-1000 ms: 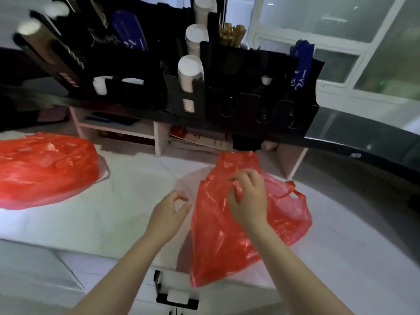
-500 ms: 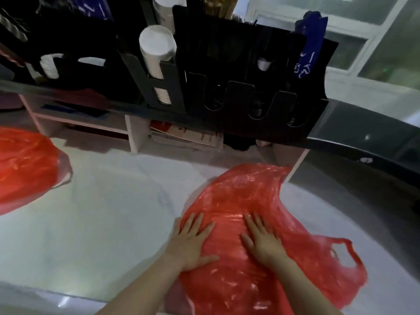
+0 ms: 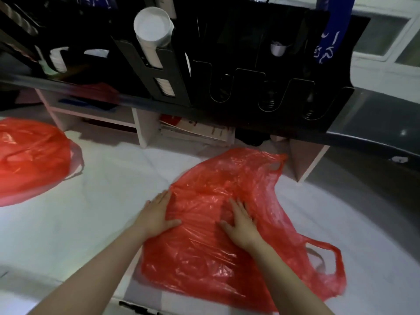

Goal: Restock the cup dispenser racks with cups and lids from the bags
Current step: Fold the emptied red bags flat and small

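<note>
Both hands flat on a red bag (image 3: 227, 251)
Left hand (image 3: 156, 214) and right hand (image 3: 243, 223) press it, below the black dispenser rack (image 3: 250, 71)

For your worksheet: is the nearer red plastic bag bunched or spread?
Spread flat: left hand and right hand press the red plastic bag.

dim, cool light; the dispenser rack (image 3: 250, 42) up top is near black, the counter (image 3: 41, 242) glares lower left, edges bend and blur.

Glossy crinkled plastic bag (image 3: 227, 258) – smooth matt white counter (image 3: 79, 223)
</note>
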Action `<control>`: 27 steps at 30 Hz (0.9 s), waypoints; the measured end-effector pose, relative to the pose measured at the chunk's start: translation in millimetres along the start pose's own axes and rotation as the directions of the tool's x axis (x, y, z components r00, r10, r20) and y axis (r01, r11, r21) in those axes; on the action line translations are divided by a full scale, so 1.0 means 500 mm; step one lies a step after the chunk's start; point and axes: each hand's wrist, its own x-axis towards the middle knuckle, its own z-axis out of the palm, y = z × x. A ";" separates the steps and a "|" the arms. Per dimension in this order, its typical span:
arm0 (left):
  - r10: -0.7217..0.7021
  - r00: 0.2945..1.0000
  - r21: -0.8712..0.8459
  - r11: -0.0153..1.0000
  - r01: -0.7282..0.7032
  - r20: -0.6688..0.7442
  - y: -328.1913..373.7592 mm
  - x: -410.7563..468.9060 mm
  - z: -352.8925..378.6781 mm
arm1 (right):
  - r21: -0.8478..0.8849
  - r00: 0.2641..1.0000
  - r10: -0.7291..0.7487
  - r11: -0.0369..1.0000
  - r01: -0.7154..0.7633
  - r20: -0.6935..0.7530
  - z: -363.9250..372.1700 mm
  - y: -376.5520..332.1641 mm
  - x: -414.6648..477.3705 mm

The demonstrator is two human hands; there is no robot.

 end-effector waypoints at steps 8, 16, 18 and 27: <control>-0.507 0.814 -0.663 0.716 0.217 -0.281 0.020 0.003 -0.011 | 0.167 0.985 -0.172 0.971 0.169 0.003 0.017 -0.064 0.002; -0.107 0.698 -0.294 0.943 -0.153 -0.708 0.067 -0.016 -0.113 | -0.060 0.970 -0.043 0.998 0.029 -0.241 -0.022 -0.111 -0.006; 0.216 0.660 -0.020 0.943 -0.331 -0.719 0.098 -0.033 -0.098 | 0.087 0.880 -0.068 0.989 0.122 -0.470 -0.048 -0.129 -0.007; 0.641 0.766 0.509 0.643 -0.572 0.052 0.135 -0.085 0.082 | -0.465 0.816 -0.294 0.885 0.035 -0.498 -0.079 -0.074 0.017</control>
